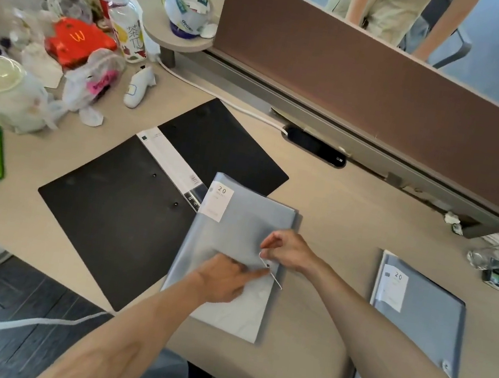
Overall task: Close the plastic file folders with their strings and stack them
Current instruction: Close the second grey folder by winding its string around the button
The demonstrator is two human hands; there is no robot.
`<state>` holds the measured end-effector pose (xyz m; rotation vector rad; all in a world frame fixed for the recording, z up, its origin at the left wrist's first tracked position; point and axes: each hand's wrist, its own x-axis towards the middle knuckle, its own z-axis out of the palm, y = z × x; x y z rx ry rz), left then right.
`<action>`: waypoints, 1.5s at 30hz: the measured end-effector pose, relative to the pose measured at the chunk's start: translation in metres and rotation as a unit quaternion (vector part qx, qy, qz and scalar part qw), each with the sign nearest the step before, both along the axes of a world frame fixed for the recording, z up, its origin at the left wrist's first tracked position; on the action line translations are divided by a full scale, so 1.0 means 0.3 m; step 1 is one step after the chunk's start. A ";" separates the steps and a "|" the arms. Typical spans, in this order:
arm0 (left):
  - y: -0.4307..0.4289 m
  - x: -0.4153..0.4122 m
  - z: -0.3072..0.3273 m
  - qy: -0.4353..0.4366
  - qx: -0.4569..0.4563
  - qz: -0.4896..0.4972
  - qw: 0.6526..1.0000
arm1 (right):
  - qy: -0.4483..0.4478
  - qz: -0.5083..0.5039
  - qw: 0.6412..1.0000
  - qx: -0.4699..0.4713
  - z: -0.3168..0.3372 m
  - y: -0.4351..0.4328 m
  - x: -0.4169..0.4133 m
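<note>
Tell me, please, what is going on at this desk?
A person is fastening the translucent grey-blue plastic folder on the beige desk. The left hand presses its cover down while the right hand pinches the thin white string beside its button. A second matching grey-blue folder lies apart to the right, not yet stacked.

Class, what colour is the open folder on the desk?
Black open folder, head view.

so the folder (237, 219) sits right under the fingers (256, 273), string (275, 279) running between them. binder (116, 201) pokes out left, second folder (417, 314) lies well off right.
</note>
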<state>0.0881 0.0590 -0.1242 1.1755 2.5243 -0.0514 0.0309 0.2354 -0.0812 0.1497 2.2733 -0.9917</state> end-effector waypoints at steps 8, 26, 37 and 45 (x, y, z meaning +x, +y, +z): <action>0.006 -0.002 0.016 0.034 -0.041 -0.005 0.999 | -0.044 0.023 0.999 0.010 -0.023 -0.021 -0.020; 0.008 -0.006 0.013 -0.035 -0.011 0.058 0.998 | 0.112 0.118 0.968 0.192 -0.049 0.105 0.002; 0.024 -0.003 0.049 -0.095 -0.005 0.111 0.989 | 0.130 0.193 0.954 0.191 -0.061 0.168 0.146; 0.028 0.012 0.040 -0.124 -0.002 0.166 0.978 | 0.174 0.202 0.954 0.141 -0.063 0.137 0.210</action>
